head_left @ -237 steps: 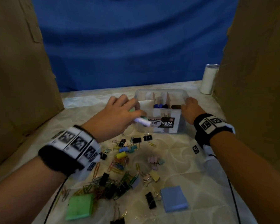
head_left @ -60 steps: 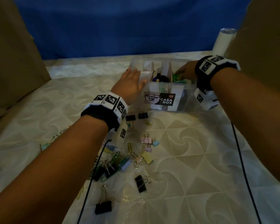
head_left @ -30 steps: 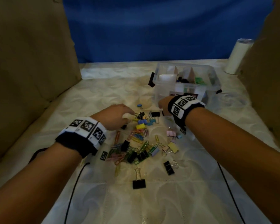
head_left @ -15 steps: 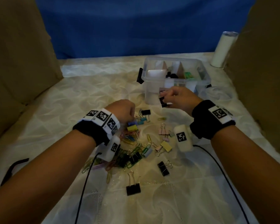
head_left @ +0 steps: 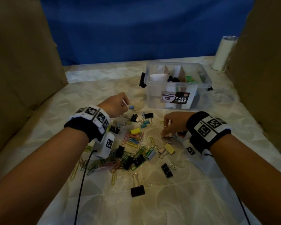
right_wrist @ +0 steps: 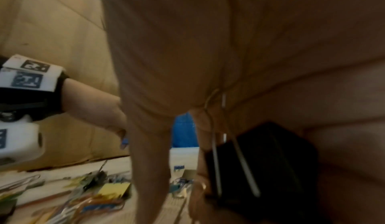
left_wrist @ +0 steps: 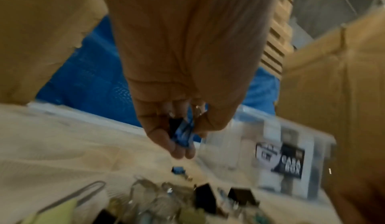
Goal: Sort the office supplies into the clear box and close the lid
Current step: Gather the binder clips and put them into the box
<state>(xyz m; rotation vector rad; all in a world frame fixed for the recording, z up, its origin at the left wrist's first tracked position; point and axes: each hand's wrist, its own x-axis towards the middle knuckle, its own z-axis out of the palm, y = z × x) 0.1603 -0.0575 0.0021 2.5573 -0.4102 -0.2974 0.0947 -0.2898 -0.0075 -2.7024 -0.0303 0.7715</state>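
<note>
L hand [head_left: 115,105] has its fingers [left_wrist: 177,148] curled round small blue binder clips [left_wrist: 183,135]; 1 more blue clip [head_left: 132,108] sits on the surface just below. R hand [head_left: 173,123] palms a black binder clip [right_wrist: 260,161] while pinching at pink clips [head_left: 167,137]. Clear box [head_left: 177,86] stands open behind the pile [head_left: 133,153]; lid not seen. Risk, I'd judge: overfull hands drop clips en route, or colours land in the wrong compartment.

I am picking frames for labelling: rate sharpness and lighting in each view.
Head view: dim, but sharp enough; the clear box label reads plainly. Left wrist view: motion-blurred, brighter; left hand fills the centre. Right wrist view: dark, soft; right hand blocks most, black binder clip nearly featureless.
</note>
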